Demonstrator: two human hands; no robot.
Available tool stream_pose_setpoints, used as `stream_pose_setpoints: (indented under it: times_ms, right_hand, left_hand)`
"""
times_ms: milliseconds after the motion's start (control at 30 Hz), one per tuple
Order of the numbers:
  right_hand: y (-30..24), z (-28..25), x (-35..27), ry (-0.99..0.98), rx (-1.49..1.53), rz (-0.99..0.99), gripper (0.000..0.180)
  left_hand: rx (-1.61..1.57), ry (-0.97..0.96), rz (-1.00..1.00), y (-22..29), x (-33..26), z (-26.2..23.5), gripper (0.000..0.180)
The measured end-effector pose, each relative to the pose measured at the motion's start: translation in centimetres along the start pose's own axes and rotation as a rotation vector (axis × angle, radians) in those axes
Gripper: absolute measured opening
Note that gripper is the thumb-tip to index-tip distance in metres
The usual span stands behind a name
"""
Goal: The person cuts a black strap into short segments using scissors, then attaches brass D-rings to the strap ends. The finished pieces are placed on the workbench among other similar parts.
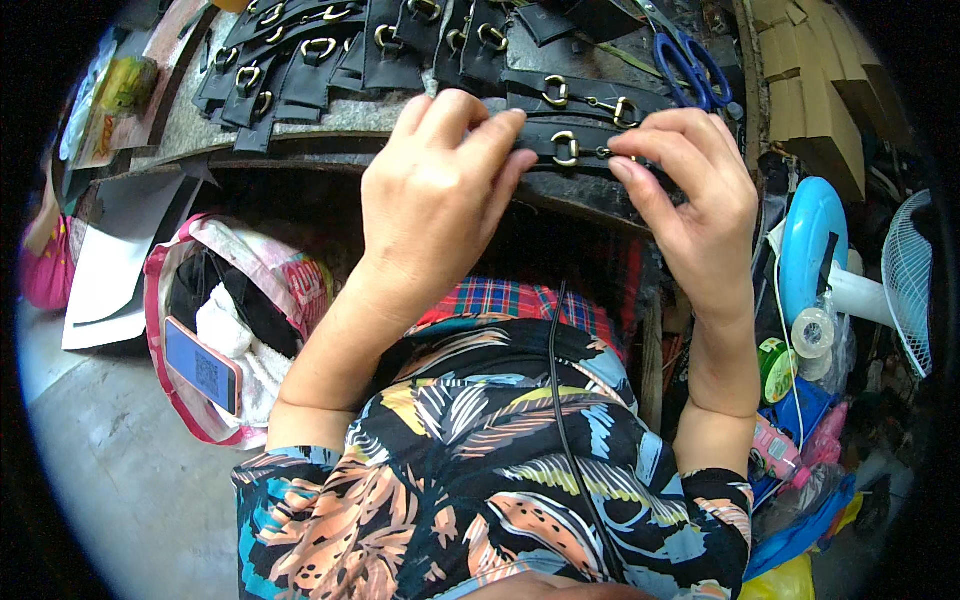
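A black strap [545, 137] with a brass-coloured D-shaped ring [566, 149] lies along the bench's near edge. At its left end, my left hand [435, 185] pinches it between thumb and bent fingers. My right hand [692, 185] is closed with thumb and forefinger on a small metal clip [603, 152] just right of the ring. The fingertips partly hide the clip. Just behind lies a similar black strap [525, 85] with its own metal ring and clip.
Several black straps with metal rings [305, 75] are piled at the back left of the workbench [180, 135]. Blue-handled scissors [690, 70] lie back right, near cardboard [815, 110]. A blue-and-white fan [815, 235] stands right. A bag [160, 290] holding a phone [203, 365] sits lower left.
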State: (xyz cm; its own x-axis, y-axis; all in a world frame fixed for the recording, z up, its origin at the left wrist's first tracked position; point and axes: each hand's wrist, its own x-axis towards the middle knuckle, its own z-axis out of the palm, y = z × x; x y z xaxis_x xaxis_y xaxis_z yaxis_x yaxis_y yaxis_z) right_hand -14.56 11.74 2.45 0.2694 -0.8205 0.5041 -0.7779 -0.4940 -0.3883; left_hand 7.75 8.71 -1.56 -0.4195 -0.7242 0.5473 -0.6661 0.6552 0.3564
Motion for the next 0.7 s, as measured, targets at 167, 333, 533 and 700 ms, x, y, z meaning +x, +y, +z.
stream_pose_setpoints:
  times_ms: [167, 333, 533, 700]
  right_hand:
    - [3.8, -1.9, 1.4, 0.108, -0.143, 0.034, 0.013]
    - [9.4, -2.6, 2.8, -0.065, -0.543, 0.107, 0.026]
    - [11.6, -2.2, 3.5, -0.325, -0.479, 0.438, 0.039]
    - [12.7, -2.8, 4.0, -0.424, -0.456, 0.475, 0.042]
  left_hand:
    - [0.016, -0.034, 0.013, 0.3, 0.1, 0.5, 0.019]
    - [-0.002, -0.041, 0.005, 0.3, 0.2, 0.4, 0.018]
    - [0.012, -0.055, 0.001, 0.4, 0.3, 0.1, 0.016]
    - [0.006, -0.056, 0.005, 0.3, 0.3, 0.2, 0.014]
